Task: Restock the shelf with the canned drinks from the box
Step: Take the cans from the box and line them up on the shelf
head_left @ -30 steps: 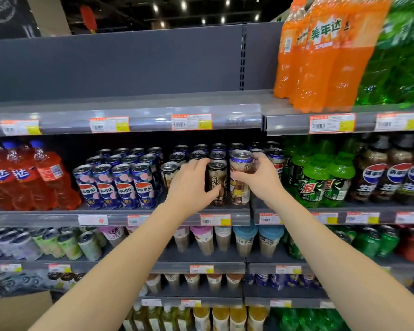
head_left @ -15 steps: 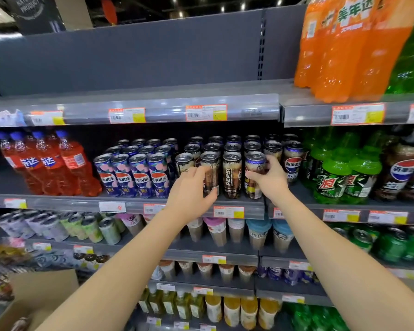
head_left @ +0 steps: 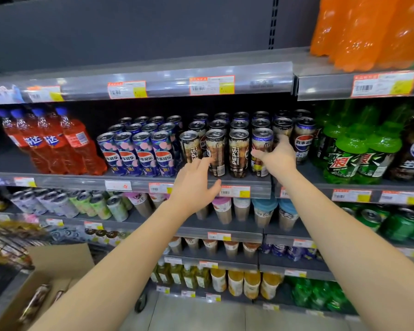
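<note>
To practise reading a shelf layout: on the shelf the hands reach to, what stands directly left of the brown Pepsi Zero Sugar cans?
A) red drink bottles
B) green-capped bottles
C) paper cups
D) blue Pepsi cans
D: the blue Pepsi cans stand right beside the brown Pepsi Zero Sugar cans. The red drink bottles are further left, and the green-capped bottles are to the right.
</note>
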The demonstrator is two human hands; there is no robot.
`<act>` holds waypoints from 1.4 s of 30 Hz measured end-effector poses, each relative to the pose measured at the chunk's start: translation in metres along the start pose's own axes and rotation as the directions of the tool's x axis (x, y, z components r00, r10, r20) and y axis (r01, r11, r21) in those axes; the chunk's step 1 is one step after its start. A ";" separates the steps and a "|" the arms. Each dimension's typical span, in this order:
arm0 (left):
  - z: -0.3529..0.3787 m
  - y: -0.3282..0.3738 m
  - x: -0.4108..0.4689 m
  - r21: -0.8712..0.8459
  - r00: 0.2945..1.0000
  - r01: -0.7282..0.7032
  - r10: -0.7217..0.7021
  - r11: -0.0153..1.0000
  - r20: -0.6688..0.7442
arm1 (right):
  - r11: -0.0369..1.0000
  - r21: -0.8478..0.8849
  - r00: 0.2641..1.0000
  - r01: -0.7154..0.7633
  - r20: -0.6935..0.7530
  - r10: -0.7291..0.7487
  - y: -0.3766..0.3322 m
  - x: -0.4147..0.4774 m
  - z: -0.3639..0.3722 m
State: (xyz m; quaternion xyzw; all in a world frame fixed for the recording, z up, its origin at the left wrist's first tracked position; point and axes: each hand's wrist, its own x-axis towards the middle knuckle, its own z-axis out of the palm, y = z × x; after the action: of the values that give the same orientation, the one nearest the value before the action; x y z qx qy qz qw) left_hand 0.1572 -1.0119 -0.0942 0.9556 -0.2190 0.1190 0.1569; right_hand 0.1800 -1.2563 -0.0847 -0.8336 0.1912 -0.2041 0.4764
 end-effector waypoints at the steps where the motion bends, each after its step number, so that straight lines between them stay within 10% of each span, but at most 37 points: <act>1: 0.000 -0.001 0.000 0.004 1.000 0.001 -0.001 1.000 -0.007 | 0.999 -0.040 0.999 0.010 -0.049 -0.012 0.001 -0.003 0.000; 5: -0.004 -0.006 0.002 0.030 1.000 0.011 -0.011 0.999 -0.011 | 0.956 -0.191 0.929 0.223 -0.255 -0.268 -0.012 -0.035 0.001; 10: -0.013 -0.028 -0.005 0.030 0.998 0.050 -0.049 0.998 -0.027 | 0.853 -0.214 0.862 0.476 -0.079 -0.501 -0.037 -0.072 0.023; 16: -0.039 -0.087 -0.038 0.070 0.991 0.132 -0.129 0.989 -0.047 | 0.819 -0.230 0.818 0.525 0.403 -0.411 -0.080 -0.111 0.084; 24: -0.088 -0.225 -0.156 0.141 0.934 0.356 -0.347 0.924 -0.086 | 0.670 -0.247 0.616 0.700 0.682 -0.393 -0.153 -0.211 0.232; 31: -0.147 -0.380 -0.307 0.253 0.843 0.529 -0.537 0.810 -0.043 | 0.589 -0.138 0.391 0.796 0.860 -0.327 -0.215 -0.350 0.386; 42: -0.193 -0.561 -0.464 0.238 0.652 0.726 -0.756 0.646 0.060 | 0.624 -0.136 0.299 0.770 0.940 -0.165 -0.257 -0.501 0.579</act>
State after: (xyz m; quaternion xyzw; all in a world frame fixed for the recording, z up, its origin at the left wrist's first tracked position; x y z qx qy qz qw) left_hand -0.0238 -0.2874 -0.1929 0.9778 0.1930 -0.0094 0.0815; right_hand 0.0917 -0.4629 -0.2072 -0.9290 -0.2955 0.1752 0.1377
